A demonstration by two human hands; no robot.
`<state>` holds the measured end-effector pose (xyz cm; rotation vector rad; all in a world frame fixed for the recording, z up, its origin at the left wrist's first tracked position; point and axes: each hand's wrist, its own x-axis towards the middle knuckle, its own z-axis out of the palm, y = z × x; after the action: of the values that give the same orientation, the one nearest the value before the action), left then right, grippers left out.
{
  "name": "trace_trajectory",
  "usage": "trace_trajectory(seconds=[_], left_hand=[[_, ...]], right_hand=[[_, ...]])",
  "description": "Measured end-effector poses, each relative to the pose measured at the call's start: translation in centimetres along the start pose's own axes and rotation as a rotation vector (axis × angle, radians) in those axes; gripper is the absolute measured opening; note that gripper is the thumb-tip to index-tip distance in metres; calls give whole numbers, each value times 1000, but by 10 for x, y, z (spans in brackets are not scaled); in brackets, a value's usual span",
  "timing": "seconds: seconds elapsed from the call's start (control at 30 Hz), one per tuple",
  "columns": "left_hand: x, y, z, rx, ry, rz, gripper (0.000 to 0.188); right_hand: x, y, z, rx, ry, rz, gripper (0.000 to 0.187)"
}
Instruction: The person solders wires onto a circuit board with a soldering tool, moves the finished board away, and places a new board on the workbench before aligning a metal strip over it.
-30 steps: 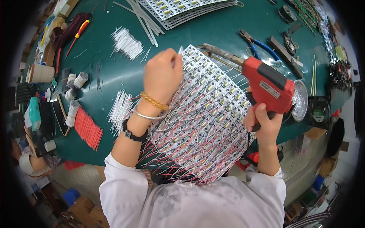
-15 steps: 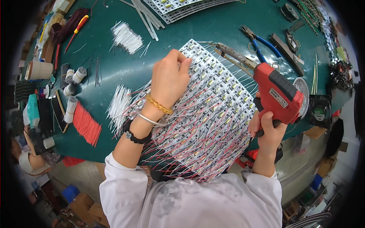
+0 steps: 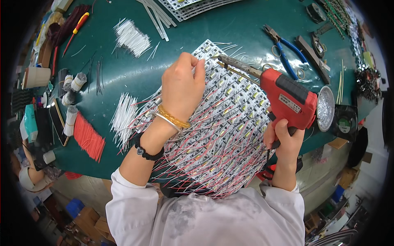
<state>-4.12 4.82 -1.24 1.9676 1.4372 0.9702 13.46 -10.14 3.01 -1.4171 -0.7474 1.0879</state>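
My right hand [image 3: 287,137] is wrapped round the handle of a red and black soldering gun [image 3: 293,100] with a solder wire guide beside its barrel. The gun's tip points left, over the far end of a panel of small LED circuit boards [image 3: 202,50]. My left hand [image 3: 180,92] hovers over the panel's left part, thumb and forefinger pinched close to that tip; what they hold, if anything, is hidden. Many red and white wires [image 3: 205,164] stick out from the panel and spread over its near half. It slants toward my body, its near end beyond the table edge.
Cut white wires [image 3: 125,117] and red wires [image 3: 87,137] lie left of the panel, with another white pile [image 3: 132,37] farther back. Blue-handled pliers [image 3: 287,53] rest at the far right. A screwdriver [image 3: 77,30] lies far left; stacked panels [image 3: 193,10] sit behind.
The soldering gun in my right hand has moved left, bringing its tip closer to my left fingers. My left hand stays pinched in nearly the same place.
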Motion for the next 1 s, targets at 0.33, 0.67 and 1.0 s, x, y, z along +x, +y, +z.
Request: trace_trajectory(seconds=[0.33,0.67,1.0], left_hand=[[0,1,1,50,-30,32,18],[2,2,1,48,-21,21,18],[1,0,1,35,-14,23,18]], right_hand=[[0,-3,5,-51,23,20,24],[-4,-2,9,-147,17,-93,43],[-1,-3,8,-41,13,10,23]])
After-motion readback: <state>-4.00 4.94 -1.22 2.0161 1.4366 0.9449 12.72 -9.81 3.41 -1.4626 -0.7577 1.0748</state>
